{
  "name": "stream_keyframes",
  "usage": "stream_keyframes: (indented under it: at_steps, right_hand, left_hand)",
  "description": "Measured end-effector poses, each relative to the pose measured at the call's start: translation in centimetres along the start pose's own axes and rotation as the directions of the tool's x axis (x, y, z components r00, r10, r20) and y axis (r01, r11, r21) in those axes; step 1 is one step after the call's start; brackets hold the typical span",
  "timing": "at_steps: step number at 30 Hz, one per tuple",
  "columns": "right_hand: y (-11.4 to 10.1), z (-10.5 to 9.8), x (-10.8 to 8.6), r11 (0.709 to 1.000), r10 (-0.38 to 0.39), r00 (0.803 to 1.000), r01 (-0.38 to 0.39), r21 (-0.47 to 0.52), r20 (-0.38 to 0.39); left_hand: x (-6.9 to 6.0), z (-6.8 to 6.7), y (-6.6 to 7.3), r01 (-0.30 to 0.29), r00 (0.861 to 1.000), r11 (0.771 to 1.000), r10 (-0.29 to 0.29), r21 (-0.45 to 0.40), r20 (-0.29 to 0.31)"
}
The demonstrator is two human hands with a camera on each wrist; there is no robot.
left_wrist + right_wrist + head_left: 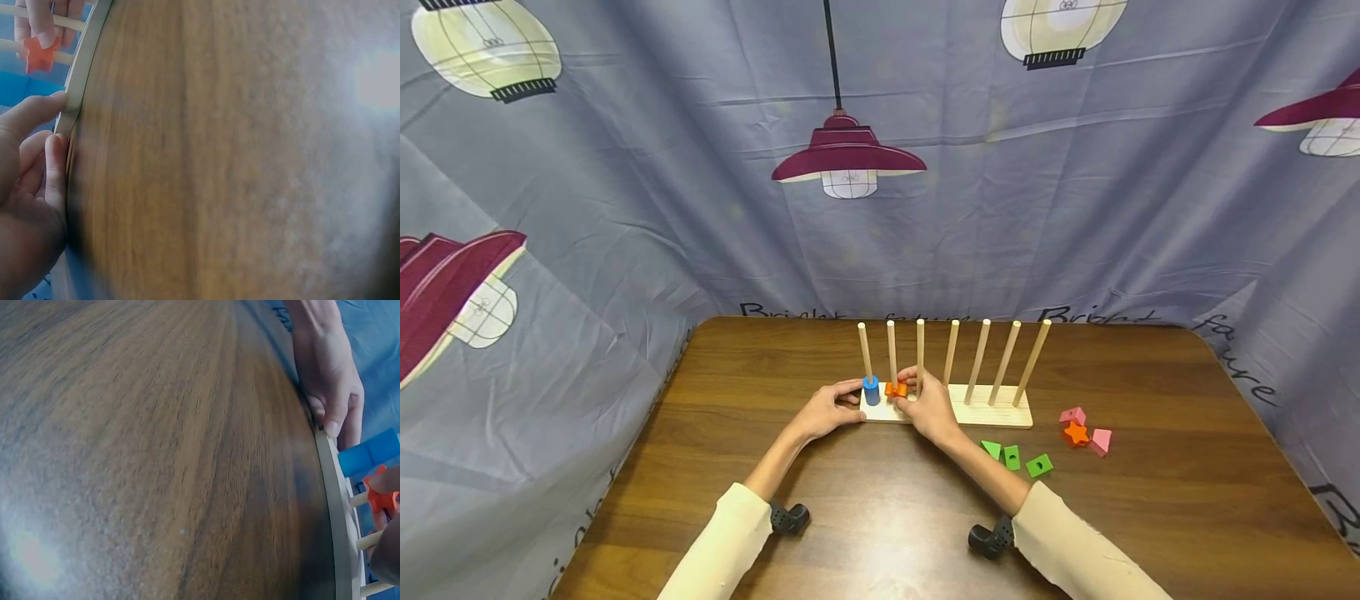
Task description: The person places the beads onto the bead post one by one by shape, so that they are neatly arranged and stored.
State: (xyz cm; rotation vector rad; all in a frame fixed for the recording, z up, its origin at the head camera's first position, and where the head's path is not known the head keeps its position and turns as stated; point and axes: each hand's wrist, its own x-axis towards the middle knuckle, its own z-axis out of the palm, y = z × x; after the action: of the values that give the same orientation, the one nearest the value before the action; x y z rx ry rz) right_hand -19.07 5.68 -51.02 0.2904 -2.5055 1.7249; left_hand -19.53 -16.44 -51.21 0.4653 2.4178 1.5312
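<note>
A pale wooden board [955,406] with several upright pegs lies on the table. Blue pieces [871,392] are stacked on its leftmost peg. My left hand [827,410] grips the board's left end, its thumb at the front edge in the left wrist view. With thumb and fingers, my right hand [931,410] pinches an orange star-shaped piece [895,389], which is threaded on the second peg from the left. In the left wrist view, the orange star [40,55] sits on its peg a little above the board.
Several green blocks [1012,457] lie in front of the board's right part, near my right forearm. Further right are two pink blocks [1101,442] and orange star pieces [1076,433]. A grey curtain [970,242] hangs behind the wooden table [865,500].
</note>
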Motion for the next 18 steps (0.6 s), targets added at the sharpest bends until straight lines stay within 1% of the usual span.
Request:
stream_keyframes:
  at_steps: [2,3,6,9,13,16,18]
  right_hand:
    - [0.0,0.1,0.0,1.000,-0.022,1.000,0.022,-0.009,-0.004]
    - [0.1,0.2,0.0,0.999,-0.042,0.999,0.042,-0.021,-0.008]
    - [0.2,0.1,0.0,0.997,-0.067,0.998,0.067,-0.028,-0.015]
    - [0.1,0.0,0.1,0.999,-0.033,0.999,0.033,-0.024,-0.004]
    - [-0.5,-0.3,-0.1,0.999,0.037,0.999,-0.037,-0.023,0.005]
    - [-1.1,-1.0,-0.4,0.998,0.048,0.999,-0.047,-0.040,0.019]
    - [-1.6,-1.7,-0.7,0.998,0.039,0.998,-0.037,-0.048,0.042]
  left_hand:
    - [0.4,0.0,-1.0,0.010,1.000,1.000,-0.010,0.008,-0.006]
    - [0.4,-0.1,-1.1,0.013,1.000,1.000,-0.013,0.008,-0.006]
    - [0.4,-0.1,-1.0,0.015,1.000,1.000,-0.015,0.008,-0.002]
    - [0.4,-0.1,-0.9,0.007,1.000,1.000,-0.007,0.005,0.000]
    - [0.4,-0.1,-0.9,0.009,1.000,1.000,-0.009,0.010,0.001]
    - [0.5,-0.1,-1.0,0.018,1.000,1.000,-0.018,0.010,-0.002]
    - [0.4,0.0,-1.1,0.027,1.000,1.000,-0.027,0.008,-0.006]
